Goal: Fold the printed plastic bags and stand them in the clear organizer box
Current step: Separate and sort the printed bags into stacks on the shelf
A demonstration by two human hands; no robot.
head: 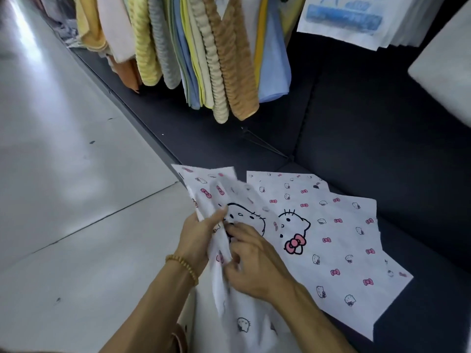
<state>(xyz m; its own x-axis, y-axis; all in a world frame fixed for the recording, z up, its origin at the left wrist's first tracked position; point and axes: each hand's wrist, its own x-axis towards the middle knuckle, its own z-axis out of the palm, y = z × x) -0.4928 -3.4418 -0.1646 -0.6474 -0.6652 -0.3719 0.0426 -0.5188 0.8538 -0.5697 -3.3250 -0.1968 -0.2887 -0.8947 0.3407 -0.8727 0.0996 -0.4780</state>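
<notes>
A white plastic bag [204, 189] printed with cat faces and pink bows is lifted off the dark surface, crumpled along its middle. My left hand [197, 238] grips its left edge, thumb on the printed side. My right hand [252, 261] pinches the same bag just to the right, fingers curled into its folds. A pile of the same printed bags [339, 235] lies flat on the dark surface to the right. No clear organizer box is in view.
A dark cushioned surface [369, 138] carries the bags. Several towels and cloths [204, 52] hang above it at the back. White bags with blue print [356, 16] hang at the top right. A pale tiled floor [63, 174] runs along the left.
</notes>
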